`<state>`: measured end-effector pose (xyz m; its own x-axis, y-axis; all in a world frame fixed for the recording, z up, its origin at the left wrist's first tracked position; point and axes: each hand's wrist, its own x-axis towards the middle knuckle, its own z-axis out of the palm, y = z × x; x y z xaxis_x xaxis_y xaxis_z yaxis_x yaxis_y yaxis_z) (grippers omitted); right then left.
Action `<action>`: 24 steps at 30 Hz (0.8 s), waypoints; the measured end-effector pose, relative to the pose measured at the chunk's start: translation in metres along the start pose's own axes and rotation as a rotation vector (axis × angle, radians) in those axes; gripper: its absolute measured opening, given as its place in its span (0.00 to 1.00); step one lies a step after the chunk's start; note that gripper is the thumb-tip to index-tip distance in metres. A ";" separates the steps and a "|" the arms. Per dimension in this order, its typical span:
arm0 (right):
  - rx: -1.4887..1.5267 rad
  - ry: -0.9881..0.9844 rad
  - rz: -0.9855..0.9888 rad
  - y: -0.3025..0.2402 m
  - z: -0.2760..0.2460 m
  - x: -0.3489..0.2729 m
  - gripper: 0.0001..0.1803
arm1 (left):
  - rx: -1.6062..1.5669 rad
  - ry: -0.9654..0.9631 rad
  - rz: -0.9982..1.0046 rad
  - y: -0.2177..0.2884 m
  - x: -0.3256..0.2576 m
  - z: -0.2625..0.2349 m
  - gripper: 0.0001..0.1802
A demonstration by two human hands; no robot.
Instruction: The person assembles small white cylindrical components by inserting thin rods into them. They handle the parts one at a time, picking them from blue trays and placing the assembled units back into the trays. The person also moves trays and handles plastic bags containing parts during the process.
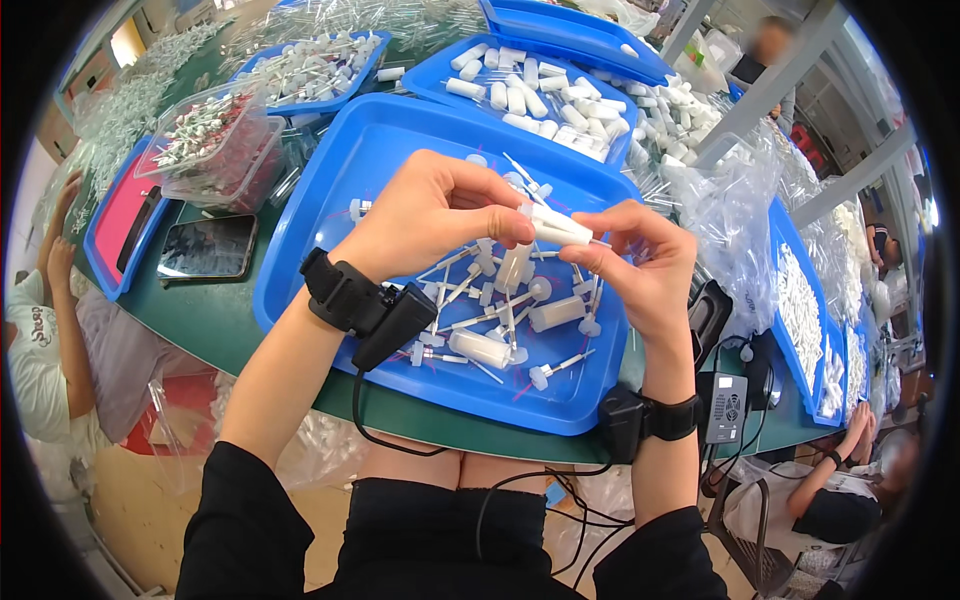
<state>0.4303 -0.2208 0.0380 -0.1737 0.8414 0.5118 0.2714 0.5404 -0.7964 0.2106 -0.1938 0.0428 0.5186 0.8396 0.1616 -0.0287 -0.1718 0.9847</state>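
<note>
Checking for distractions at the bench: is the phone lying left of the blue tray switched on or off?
Off, as far as the view shows: the phone lies flat on the green table, its screen dark, showing only reflections.

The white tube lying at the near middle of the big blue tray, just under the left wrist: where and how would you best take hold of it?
Grip the white tube across the middle of its round body, coming straight down from above. It lies flat and roughly crosswise on the blue tray, so its long sides are open to the fingers. Thin pump stems lie close around it, so a narrow pinch seems wise.
</note>
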 end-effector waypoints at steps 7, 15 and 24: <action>-0.055 -0.010 0.059 -0.003 0.000 0.000 0.16 | 0.031 -0.041 0.148 0.006 -0.002 0.007 0.17; 0.068 0.098 0.039 -0.004 0.002 0.000 0.20 | 0.068 0.069 0.126 0.000 0.003 0.003 0.16; -0.096 0.084 0.097 -0.008 0.006 0.000 0.19 | 0.031 0.127 0.154 -0.001 0.004 0.001 0.12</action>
<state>0.4222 -0.2247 0.0426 -0.0633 0.8844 0.4624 0.3728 0.4508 -0.8110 0.2137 -0.1907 0.0420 0.3978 0.8604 0.3187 -0.0718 -0.3171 0.9457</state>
